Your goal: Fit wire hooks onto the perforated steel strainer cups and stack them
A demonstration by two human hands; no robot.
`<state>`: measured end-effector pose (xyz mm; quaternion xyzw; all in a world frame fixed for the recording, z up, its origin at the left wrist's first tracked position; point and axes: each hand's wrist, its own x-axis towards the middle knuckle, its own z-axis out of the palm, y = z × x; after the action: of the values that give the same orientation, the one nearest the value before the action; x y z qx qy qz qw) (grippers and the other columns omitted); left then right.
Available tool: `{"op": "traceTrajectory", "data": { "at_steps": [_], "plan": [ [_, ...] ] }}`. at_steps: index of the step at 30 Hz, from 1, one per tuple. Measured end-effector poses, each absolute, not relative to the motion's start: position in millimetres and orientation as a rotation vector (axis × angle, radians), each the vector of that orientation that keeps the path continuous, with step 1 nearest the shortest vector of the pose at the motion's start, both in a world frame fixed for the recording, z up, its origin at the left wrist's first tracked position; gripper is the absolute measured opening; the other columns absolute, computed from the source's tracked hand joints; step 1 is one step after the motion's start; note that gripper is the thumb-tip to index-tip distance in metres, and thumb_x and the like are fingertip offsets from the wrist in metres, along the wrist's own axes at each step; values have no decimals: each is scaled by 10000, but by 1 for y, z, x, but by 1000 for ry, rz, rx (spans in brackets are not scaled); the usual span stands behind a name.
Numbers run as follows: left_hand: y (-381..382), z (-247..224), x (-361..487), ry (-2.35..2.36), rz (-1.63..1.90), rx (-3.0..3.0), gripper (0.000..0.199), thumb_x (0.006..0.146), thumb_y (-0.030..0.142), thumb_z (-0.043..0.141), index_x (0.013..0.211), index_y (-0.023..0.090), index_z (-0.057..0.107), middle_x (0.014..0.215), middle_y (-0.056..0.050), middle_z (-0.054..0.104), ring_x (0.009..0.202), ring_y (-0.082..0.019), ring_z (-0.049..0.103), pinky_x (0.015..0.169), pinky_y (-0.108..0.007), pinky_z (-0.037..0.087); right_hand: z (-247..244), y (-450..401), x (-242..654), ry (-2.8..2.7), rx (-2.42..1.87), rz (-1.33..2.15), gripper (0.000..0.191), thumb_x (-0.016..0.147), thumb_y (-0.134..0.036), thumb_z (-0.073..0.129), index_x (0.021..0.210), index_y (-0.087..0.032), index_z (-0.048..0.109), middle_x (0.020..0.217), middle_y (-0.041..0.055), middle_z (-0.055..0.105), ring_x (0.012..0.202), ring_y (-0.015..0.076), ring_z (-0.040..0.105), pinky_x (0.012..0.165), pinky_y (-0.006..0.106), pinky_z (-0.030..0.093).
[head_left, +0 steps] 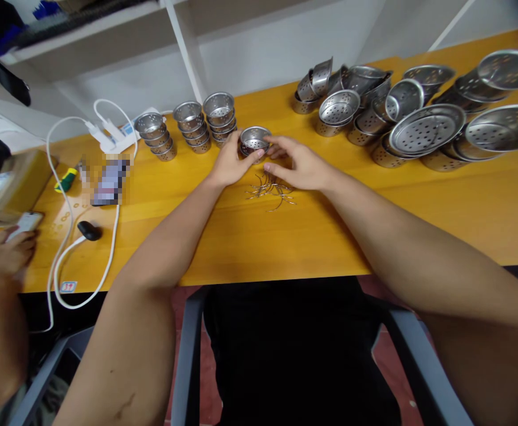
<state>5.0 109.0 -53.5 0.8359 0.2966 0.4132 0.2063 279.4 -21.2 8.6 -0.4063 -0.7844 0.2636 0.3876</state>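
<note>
Two or so nested perforated metal cups [255,137] stand on the wooden table between my hands. My left hand [233,163] grips their left side, thumb across the front. On the right, my right hand [301,163] is held with its fingers apart, fingertips at or close to the cups' right rim; I see nothing in it. Just in front of the cups lies a loose pile of thin bent wires [271,190]. Behind and left of my left hand stand three stacks of similar cups, the nearest one [219,109] close to my fingers.
Many perforated metal cups and larger strainers [427,130] crowd the right back. At left are a power strip [128,136], white cables, a phone [109,182], a green-yellow tool [66,180] and a black plug [89,231]. Another person's hand [6,254] holds a phone.
</note>
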Motion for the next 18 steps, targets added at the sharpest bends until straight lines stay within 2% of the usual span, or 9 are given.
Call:
{"op": "traceTrajectory", "data": {
  "at_steps": [3, 8, 10, 13, 15, 18],
  "plan": [
    [109, -49, 5, 885, 1086, 2279, 1070, 1036, 1054, 810, 1726, 247, 675, 1764, -233, 753, 1803, -460, 653, 1605, -765, 400, 10, -22, 280, -2009, -1032, 646, 1225, 1014, -1179, 621, 1873, -311, 708, 1567, 225, 805, 1418, 477, 792, 1357, 773, 641],
    [101, -40, 8, 859, 1033, 2188, 1163, 932, 1146, 823, 1639, 229, 717, 1599, -221, 843, 1575, -437, 830, 1480, -735, 593, 13, -25, 283, -2055, -1055, 616, 1125, 1054, -1133, 619, 1860, -357, 738, 1522, 204, 810, 1378, 472, 787, 1362, 783, 620],
    [95, -36, 9, 844, 1035, 2193, 1179, 951, 1141, 806, 1728, 265, 666, 1719, -225, 794, 1660, -436, 792, 1503, -699, 584, 15, -26, 283, -2073, -1080, 595, 1085, 1066, -1107, 635, 1862, -377, 740, 1501, 194, 810, 1378, 469, 780, 1375, 781, 608],
    [87, -30, 11, 816, 1034, 2222, 1109, 1077, 1083, 702, 1868, 319, 559, 1946, -214, 642, 1848, -418, 645, 1585, -646, 497, 17, -27, 284, -2090, -1109, 576, 1065, 1073, -1079, 665, 1883, -390, 724, 1462, 186, 808, 1377, 469, 773, 1372, 776, 611],
    [85, -27, 11, 796, 1024, 2223, 1056, 1134, 1055, 632, 1883, 314, 559, 1972, -214, 626, 1863, -420, 631, 1589, -659, 489, 17, -28, 285, -2093, -1121, 585, 1061, 1070, -1070, 687, 1889, -396, 719, 1440, 181, 807, 1368, 472, 772, 1364, 776, 614],
    [87, -26, 11, 777, 1032, 2203, 1082, 1106, 1075, 663, 1847, 288, 607, 1923, -237, 678, 1775, -441, 719, 1525, -697, 571, 18, -27, 285, -2089, -1126, 601, 1042, 1077, -1059, 695, 1883, -399, 727, 1433, 182, 801, 1371, 474, 766, 1371, 775, 603]
  ]
}}
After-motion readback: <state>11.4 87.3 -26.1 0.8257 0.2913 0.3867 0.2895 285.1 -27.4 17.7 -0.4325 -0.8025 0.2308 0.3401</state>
